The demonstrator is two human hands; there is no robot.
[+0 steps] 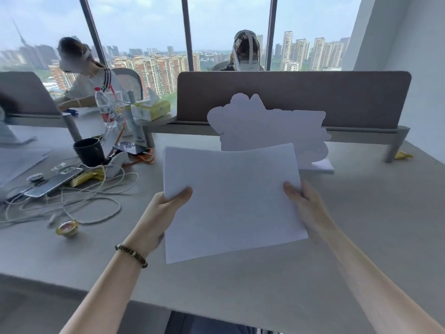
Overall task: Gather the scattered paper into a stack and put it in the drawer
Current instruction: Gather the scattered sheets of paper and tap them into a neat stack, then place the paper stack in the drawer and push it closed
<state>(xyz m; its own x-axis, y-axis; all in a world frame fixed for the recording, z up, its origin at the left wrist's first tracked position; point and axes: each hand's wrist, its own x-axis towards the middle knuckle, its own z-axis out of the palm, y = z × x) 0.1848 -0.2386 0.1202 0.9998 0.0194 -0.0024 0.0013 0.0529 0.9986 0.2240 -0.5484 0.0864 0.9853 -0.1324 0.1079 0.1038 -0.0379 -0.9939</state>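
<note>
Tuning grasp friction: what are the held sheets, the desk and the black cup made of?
Sheets: plain white paper, matte; they bow slightly between the left hand and right hand.
Desk: smooth grey matte top, likely laminate; no grain shows.
Cup: black, soft sheen, plastic or glazed ceramic; cannot tell which.
</note>
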